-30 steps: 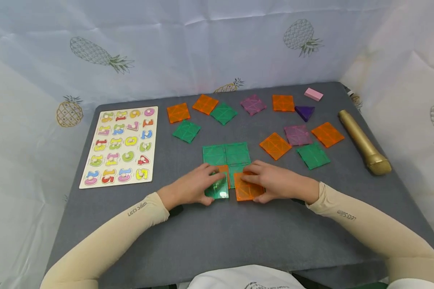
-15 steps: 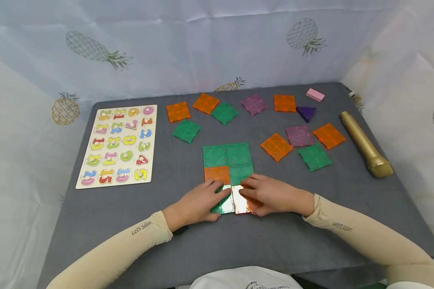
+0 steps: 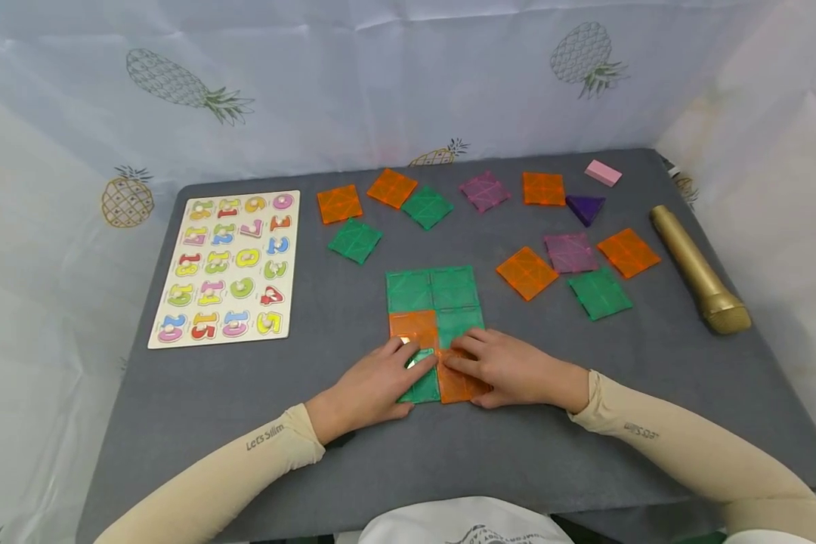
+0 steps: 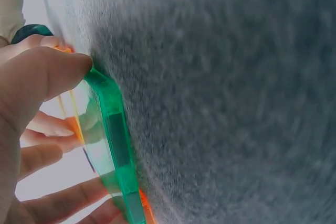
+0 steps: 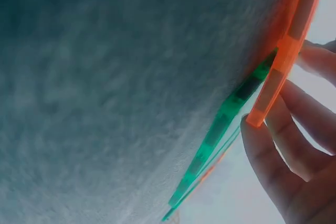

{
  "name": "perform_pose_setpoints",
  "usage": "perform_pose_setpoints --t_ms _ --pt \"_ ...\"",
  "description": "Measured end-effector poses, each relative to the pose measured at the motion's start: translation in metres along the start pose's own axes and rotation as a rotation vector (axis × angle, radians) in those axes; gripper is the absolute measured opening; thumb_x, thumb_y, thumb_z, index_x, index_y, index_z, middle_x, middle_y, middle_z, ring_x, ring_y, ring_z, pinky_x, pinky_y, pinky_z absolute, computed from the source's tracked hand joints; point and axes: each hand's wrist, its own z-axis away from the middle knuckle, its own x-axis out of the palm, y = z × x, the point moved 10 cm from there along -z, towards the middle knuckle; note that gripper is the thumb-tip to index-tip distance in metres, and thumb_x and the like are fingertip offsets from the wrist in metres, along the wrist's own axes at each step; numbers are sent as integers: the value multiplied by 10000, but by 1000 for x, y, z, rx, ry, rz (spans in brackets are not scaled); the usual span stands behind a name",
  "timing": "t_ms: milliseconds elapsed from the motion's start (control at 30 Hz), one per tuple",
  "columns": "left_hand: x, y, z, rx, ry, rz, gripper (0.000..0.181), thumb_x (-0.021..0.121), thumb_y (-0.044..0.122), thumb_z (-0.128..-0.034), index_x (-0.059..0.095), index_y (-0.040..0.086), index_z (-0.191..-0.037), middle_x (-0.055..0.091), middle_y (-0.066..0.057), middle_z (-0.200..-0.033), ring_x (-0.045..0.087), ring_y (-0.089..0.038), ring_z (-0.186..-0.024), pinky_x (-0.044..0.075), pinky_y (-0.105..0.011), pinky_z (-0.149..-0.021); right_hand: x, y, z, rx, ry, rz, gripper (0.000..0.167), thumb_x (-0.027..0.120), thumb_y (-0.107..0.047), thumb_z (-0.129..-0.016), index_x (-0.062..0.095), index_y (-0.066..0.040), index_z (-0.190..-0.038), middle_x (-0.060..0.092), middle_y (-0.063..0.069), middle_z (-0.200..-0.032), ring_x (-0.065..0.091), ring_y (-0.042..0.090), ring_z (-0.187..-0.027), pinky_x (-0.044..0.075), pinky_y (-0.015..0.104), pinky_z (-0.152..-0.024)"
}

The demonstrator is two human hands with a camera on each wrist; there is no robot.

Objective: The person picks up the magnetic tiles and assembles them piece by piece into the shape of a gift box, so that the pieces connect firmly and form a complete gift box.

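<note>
Left hand (image 3: 372, 382) pinching see-through green plastic square (image 3: 426, 387) with fingers; right hand (image 3: 517, 368) pinching see-through orange plastic square (image 3: 459, 387) alongside.

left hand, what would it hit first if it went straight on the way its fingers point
The left hand would probably meet the right hand first, where it reaches over the orange tile; how their heights compare is hard to judge.

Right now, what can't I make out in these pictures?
Head view: left side of nearest green magnetic tile, under the left hand.
Head view: right side of nearest orange magnetic tile, under the right hand.
Head view: lettering on white shirt, cut off by bottom edge.
</note>
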Motion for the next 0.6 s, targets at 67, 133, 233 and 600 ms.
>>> perform_pose_setpoints --t_ms 67,133,233,600 --pt "-1 2 1 5 3 5 767 767 406 -791 421 205 -1445 525 -63 -1272 486 -223 -1052 523 -320 -811 -2 -3 2 -9 20 13 668 763 -429 -762 569 -150 -1337 571 38 -1211 509 205 -1066 501 374 -865" --pt "-1 5 3 10 5 12 807 768 408 -789 386 208 -1471 525 -65 -1279 487 -227 -1049 524 -318 -800 -4 -7 5 -19 43 22 692 766 -439 -753 564 -140 -1344 576 37 -1203 516 210 -1067 500 378 -865" --pt "-3 10 5 15 8 25 847 779 403 -779 358 215 -1489 527 -64 -1280 488 -224 -1019 523 -316 -780 -8 -13 9 -27 76 29 715 770 -445 -746 557 -134 -1354 582 39 -1198 520 213 -1066 499 384 -871" --pt "5 27 3 25 -5 4 681 718 364 -836 451 168 -1431 545 -60 -1300 501 -216 -1084 510 -321 -886 5 -13 19 36 2 -13 697 759 -480 -774 551 -180 -1367 541 56 -1325 463 270 -1193 428 487 -932"
